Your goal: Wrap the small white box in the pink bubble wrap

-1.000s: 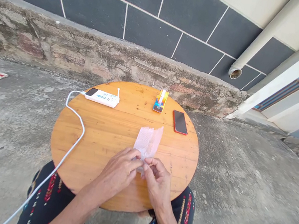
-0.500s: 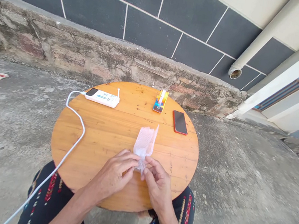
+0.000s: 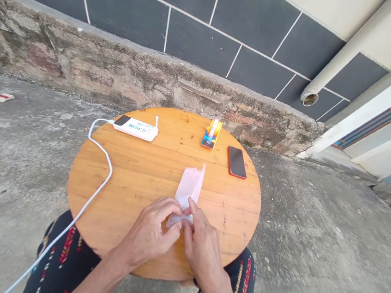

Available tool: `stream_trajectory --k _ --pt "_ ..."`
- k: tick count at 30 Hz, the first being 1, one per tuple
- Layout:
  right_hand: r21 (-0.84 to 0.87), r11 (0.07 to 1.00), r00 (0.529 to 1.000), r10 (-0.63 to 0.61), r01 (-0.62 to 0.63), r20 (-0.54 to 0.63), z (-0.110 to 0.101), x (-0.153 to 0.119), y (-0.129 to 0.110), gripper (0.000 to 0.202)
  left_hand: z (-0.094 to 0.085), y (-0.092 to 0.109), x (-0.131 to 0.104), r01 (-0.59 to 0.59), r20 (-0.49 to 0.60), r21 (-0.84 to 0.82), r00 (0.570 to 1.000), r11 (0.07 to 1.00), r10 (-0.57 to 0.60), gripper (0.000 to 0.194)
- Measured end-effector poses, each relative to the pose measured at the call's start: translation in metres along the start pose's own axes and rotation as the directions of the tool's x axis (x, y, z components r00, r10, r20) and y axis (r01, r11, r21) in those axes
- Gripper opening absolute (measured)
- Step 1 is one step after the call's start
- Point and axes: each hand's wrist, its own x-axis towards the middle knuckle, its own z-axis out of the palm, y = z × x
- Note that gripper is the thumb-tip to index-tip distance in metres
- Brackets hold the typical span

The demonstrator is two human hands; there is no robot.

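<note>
On the wooden table (image 3: 133, 172), a pinkish sheet (image 3: 190, 182) was pinched at its near end by the left hand (image 3: 155, 223) and right hand (image 3: 204, 242), apparently gathered only there, its far part being left loose and the tape dispenser (image 3: 212, 134) untouched.

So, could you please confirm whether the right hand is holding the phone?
No, the right hand touches the pinkish sheet, and the phone lies apart.

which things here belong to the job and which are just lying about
In use:
pale pink sheet, handled by left hand and right hand

Apparently just lying about:
tape dispenser
red-edged phone
white device
white cable
packet on the ground
</note>
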Motion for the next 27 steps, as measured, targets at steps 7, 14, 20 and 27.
stream_trajectory --k 7,14,20,27 --pt "0.006 0.999 0.998 -0.044 0.044 0.049 0.001 -0.004 0.004 0.069 0.015 0.007 0.007 0.155 -0.054 0.155 0.987 0.976 -0.148 0.014" --pt "0.232 0.972 1.0 0.03 -0.031 0.008 -0.02 -0.012 0.013 0.056 0.015 0.009 0.013 0.206 0.01 0.232 0.977 0.951 -0.214 0.018" --pt "0.315 0.944 0.991 0.124 -0.103 -0.049 -0.019 -0.027 0.028 0.032 0.015 0.005 0.015 0.193 0.01 0.201 0.98 0.96 -0.199 0.016" --pt "0.35 0.937 0.996 0.032 -0.003 -0.078 0.0 -0.029 0.014 0.028 0.02 0.009 0.001 0.204 -0.006 0.252 0.978 0.946 -0.209 0.016"
